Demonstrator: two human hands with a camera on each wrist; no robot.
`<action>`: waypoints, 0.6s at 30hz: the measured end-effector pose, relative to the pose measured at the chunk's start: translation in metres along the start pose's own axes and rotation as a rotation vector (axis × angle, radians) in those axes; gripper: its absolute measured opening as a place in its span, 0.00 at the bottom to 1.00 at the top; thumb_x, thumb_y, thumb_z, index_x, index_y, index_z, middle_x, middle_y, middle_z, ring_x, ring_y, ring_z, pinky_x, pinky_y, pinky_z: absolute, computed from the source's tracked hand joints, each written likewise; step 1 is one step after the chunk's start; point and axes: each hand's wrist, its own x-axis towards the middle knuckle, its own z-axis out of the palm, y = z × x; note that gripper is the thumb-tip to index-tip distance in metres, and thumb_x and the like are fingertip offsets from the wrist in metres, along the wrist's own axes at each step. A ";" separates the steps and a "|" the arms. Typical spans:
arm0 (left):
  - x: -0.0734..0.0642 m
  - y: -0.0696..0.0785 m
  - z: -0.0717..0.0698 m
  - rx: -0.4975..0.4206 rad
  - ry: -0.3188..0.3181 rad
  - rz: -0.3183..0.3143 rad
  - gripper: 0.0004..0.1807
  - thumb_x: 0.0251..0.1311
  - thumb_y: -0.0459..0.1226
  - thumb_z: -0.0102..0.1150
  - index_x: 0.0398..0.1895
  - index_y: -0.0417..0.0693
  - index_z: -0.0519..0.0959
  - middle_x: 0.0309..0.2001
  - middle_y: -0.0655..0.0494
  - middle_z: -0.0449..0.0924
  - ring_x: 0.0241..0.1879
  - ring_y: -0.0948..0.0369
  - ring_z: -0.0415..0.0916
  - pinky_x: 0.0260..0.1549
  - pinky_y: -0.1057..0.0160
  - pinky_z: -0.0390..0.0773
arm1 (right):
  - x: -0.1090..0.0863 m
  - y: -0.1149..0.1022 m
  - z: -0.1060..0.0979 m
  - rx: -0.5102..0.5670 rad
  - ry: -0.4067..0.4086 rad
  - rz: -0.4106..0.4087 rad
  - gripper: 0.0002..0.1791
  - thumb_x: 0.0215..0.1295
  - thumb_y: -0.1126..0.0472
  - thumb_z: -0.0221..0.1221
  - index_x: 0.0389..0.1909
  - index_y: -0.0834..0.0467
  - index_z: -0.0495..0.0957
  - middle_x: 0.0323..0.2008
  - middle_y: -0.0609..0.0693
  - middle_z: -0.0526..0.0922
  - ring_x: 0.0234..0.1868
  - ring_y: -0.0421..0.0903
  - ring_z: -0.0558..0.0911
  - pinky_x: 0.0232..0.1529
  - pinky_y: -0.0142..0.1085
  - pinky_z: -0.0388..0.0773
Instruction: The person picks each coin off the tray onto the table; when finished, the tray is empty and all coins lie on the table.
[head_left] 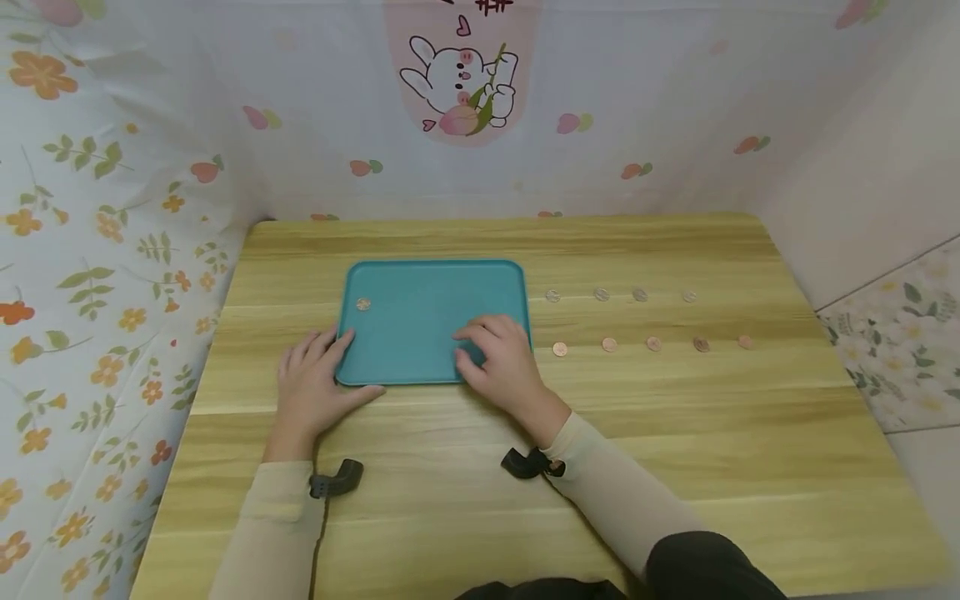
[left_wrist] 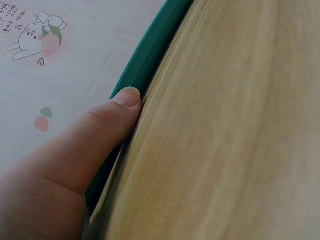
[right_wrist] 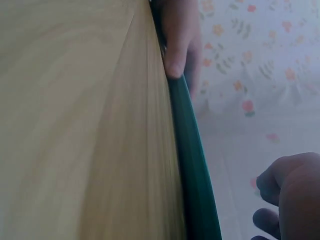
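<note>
A blue-green tray [head_left: 405, 354] lies on the wooden table with one small coin [head_left: 363, 304] in its upper left part. My left hand [head_left: 311, 383] is spread around the tray's near left corner, fingers along the left side and thumb by the front edge. In the left wrist view, the thumb [left_wrist: 100, 127] touches the tray rim [left_wrist: 145, 55]. Over the tray's near right part is my right hand [head_left: 498, 362], its fingers loosely bent and a gap between thumb and forefinger. No coin shows between them. In the right wrist view, bent fingers [right_wrist: 295, 190] appear beside the tray wall [right_wrist: 192, 160].
Right of the tray, several silver-coloured coins [head_left: 602, 294] form a back row and several copper-coloured coins [head_left: 654, 343] a front row. Bare wooden table [head_left: 675, 442] surrounds them. A printed cloth [head_left: 300, 108] hangs behind, and a flowered one [head_left: 97, 292] at the left.
</note>
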 end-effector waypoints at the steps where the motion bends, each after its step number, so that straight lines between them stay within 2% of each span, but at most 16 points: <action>1: 0.000 0.000 0.000 0.005 0.001 -0.001 0.59 0.48 0.64 0.80 0.80 0.44 0.70 0.78 0.38 0.64 0.78 0.35 0.53 0.72 0.28 0.47 | 0.004 -0.003 0.006 0.011 -0.021 0.015 0.09 0.63 0.62 0.66 0.42 0.58 0.90 0.43 0.51 0.87 0.47 0.54 0.83 0.50 0.52 0.78; 8: 0.002 0.001 0.003 0.014 0.007 -0.011 0.60 0.45 0.65 0.81 0.79 0.45 0.71 0.78 0.40 0.65 0.78 0.36 0.54 0.73 0.29 0.48 | 0.021 -0.013 0.034 0.064 -0.165 0.162 0.12 0.67 0.60 0.67 0.49 0.57 0.89 0.48 0.51 0.86 0.53 0.53 0.81 0.57 0.49 0.77; 12: 0.002 0.001 0.003 -0.004 0.014 -0.011 0.61 0.43 0.65 0.82 0.79 0.45 0.72 0.79 0.42 0.65 0.78 0.37 0.54 0.73 0.29 0.47 | 0.026 -0.014 0.043 0.079 -0.185 0.209 0.13 0.66 0.59 0.68 0.49 0.57 0.89 0.48 0.52 0.86 0.52 0.55 0.81 0.58 0.51 0.76; 18: 0.001 0.000 0.000 -0.018 0.015 -0.032 0.61 0.43 0.64 0.83 0.79 0.45 0.71 0.79 0.42 0.65 0.79 0.37 0.53 0.74 0.29 0.45 | 0.033 -0.015 0.054 0.085 -0.199 0.223 0.13 0.67 0.59 0.67 0.50 0.57 0.89 0.49 0.52 0.85 0.53 0.54 0.80 0.58 0.50 0.76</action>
